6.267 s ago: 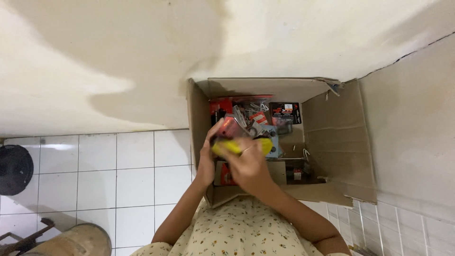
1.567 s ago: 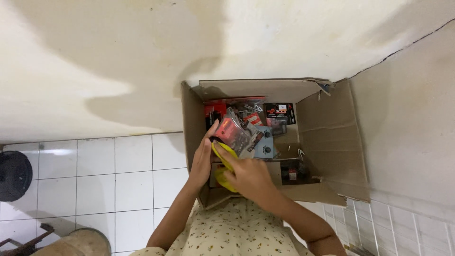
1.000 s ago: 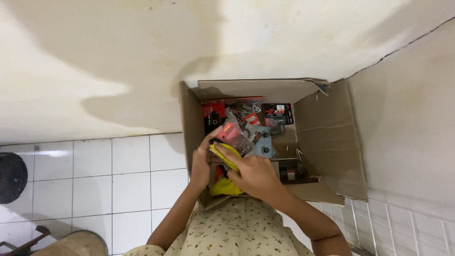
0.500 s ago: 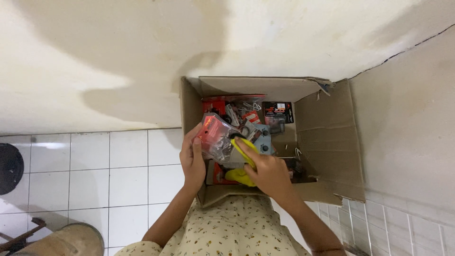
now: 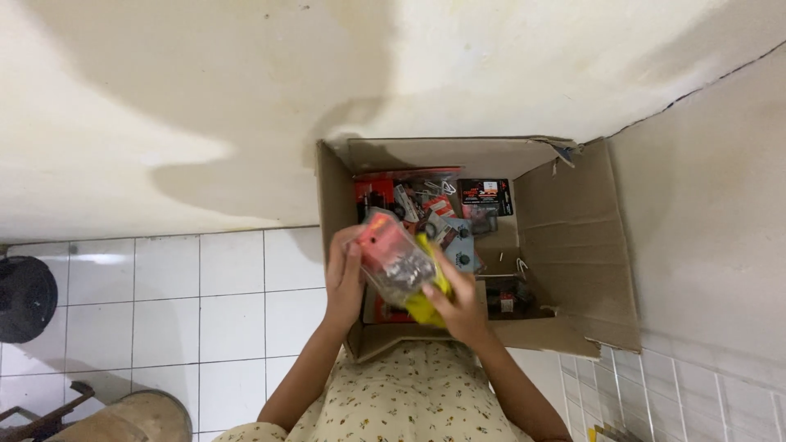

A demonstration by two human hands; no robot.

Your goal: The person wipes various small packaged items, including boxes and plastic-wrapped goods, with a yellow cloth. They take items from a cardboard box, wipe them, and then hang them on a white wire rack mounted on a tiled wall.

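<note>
Two hands: both are raised over the open cardboard box point(image 5: 573, 245) and share one clear plastic packet point(image 5: 393, 258) between them.
Left hand point(image 5: 344, 278): fingers curled round the packet's left edge, thumb on its near face, pinching it.
Right hand point(image 5: 458, 303): grips the packet's lower right corner together with a yellow cloth point(image 5: 430, 299), fingers closed on both.
Packet: clear plastic with a red card at the end nearest the left hand and small grey metal pieces inside; held tilted, just above the box's near left corner.
Yellow cloth: bunched under and behind the packet, pressed against it by the right hand; part of it hangs down beside that hand's thumb.
Beyond the hands: more packets of small hardware point(image 5: 434, 205), red, black and pale blue, lie heaped in the far half of the box.
Right of the right hand: the box's wide flap stands open against a grey wall.
Left of the left hand: white floor tiles point(image 5: 164, 286), and well apart at the edge of view a round black object point(image 5: 24, 299).
Near the body: a floral-print garment point(image 5: 393, 401) fills the bottom of the view below both wrists.
</note>
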